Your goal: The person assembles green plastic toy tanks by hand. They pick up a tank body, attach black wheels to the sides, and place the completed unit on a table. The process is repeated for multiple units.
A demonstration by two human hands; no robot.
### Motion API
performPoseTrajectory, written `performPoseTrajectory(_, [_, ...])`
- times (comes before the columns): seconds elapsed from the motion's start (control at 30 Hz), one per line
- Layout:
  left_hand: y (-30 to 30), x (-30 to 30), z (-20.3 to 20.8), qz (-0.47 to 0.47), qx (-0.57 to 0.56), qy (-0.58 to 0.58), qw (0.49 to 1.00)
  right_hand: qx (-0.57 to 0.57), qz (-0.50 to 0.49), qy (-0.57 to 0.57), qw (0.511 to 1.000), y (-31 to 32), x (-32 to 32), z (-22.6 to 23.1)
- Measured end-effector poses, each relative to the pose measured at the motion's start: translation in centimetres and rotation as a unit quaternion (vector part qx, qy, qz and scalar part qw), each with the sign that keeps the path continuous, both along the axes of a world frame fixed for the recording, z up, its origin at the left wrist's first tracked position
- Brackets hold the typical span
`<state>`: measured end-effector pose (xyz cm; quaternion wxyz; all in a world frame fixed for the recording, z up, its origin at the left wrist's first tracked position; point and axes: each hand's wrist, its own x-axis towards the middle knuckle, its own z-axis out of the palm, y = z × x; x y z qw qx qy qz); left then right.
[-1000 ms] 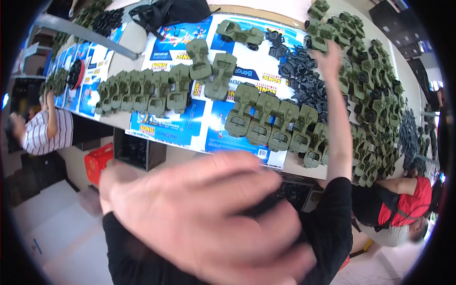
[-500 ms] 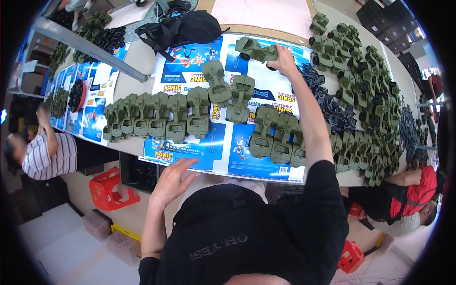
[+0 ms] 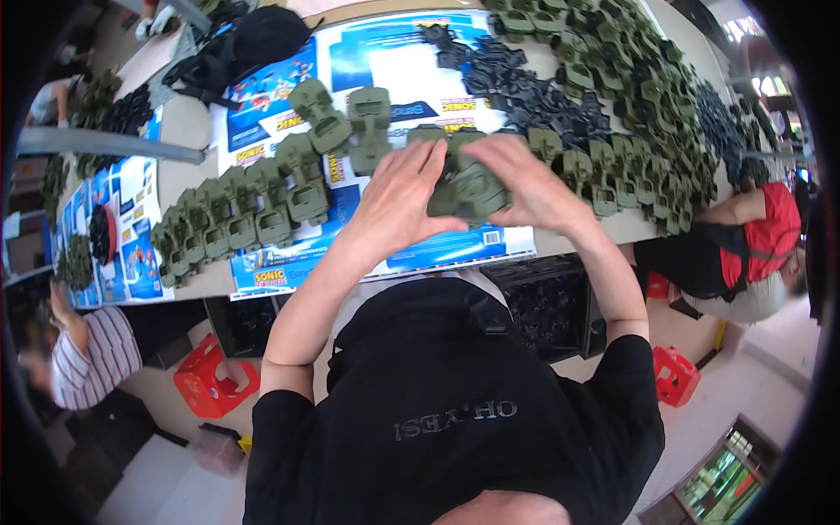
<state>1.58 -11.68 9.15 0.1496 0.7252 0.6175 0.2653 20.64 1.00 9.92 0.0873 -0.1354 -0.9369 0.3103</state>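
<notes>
Both hands, left hand (image 3: pixel 398 210) and right hand (image 3: pixel 529 188), clamp one olive-green plastic part (image 3: pixel 464 188) above the surface (image 3: pixel 188 122), apparently for pressing together; matching green parts (image 3: pixel 241 219) line up at nine o'clock.

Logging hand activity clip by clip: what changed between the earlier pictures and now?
The right hand came back from its far reach; the left hand rose from the table edge. Both now clasp one green plastic part between them. The rows of green parts and the black parts pile stayed put.
</notes>
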Motion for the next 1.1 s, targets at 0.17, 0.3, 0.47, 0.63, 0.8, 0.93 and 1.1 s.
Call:
performPoseTrajectory(0.17, [-0.5,1.5,-1.5,0.034,-0.264,-0.113,0.957,-0.065,0.050,0.024,0.996,-1.9,0.3,-1.0])
performPoseTrajectory(0.3, [-3.6,0.7,-4.2,0.071,-0.315,-0.261,0.910,-0.366,0.099,-0.016,0.925,3.0,-0.6,-4.1])
performPoseTrajectory(0.47, [-6.8,-1.0,-5.1,0.163,-0.307,-0.526,0.776,-0.078,-0.326,-0.001,0.942,17.7,-5.0,-16.4])
performPoseTrajectory(0.63, [-8.9,0.5,-4.0,0.251,-0.237,-0.581,0.737,0.172,-0.346,-0.026,0.922,21.2,-13.3,-19.7])
performPoseTrajectory(0.8, [-9.0,1.1,-3.1,0.240,-0.224,-0.510,0.795,0.234,-0.334,-0.094,0.908,23.2,-14.7,-23.3])
performPoseTrajectory(0.93, [-9.6,1.3,-4.1,0.253,-0.185,-0.566,0.763,0.170,-0.306,-0.051,0.935,21.6,-14.2,-24.7])
performPoseTrajectory(1.1, [-7.8,1.0,-4.0,0.226,-0.186,-0.580,0.761,0.209,-0.223,-0.090,0.948,21.5,-13.5,-23.5])
